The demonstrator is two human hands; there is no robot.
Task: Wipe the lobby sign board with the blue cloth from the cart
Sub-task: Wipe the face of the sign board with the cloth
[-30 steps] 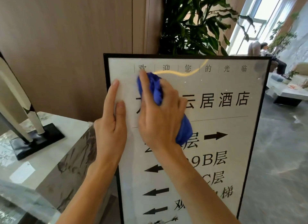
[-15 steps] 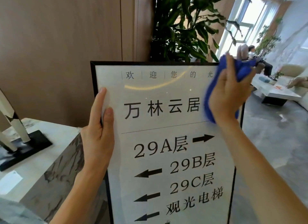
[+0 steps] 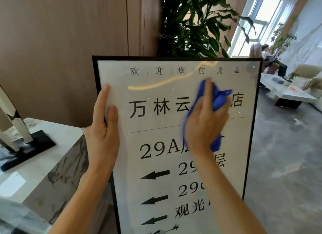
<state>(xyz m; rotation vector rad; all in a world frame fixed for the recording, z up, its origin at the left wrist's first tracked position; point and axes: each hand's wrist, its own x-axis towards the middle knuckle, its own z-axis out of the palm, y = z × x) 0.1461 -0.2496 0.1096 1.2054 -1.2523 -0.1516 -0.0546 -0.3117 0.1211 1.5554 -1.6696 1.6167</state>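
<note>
Hands of one person work on a framed lobby sign board (image 3: 174, 87), seen from a head cam looking down and fwd. Board stands upright in a thin black frame, white face w/ black Chinese text, floor numbers and arrows, beside a marble-look counter (image 3: 52, 157) and in front of a tall leafy plant (image 3: 195, 23).

Left hand (image 3: 102, 129) steadies the board at its left edge: fingers straight and flat on the face, not curled round anything. Right hand (image 3: 205, 122) grips the blue cloth (image 3: 217, 101), bunched under palm and fingers, pressed to the board's upper-middle, over the big title line.

To do this step well, as I judge it: keep the left hand braced so the board doesn't rock, flatten the cloth for more contact, wipe in overlapping side-to-side passes working top to bottom, incl. corners and frame edge.

Hard to make out: right hand and cloth are motion-blurred. They hide part of the title and some floor labels. Board's base and lower edge are cut off at the bottom; cart isn't in view. Glare streak near the top masks any smears, so how clean the surface is can't be told. Seated person (image 3: 271, 59) far right, small, by the window.
</note>
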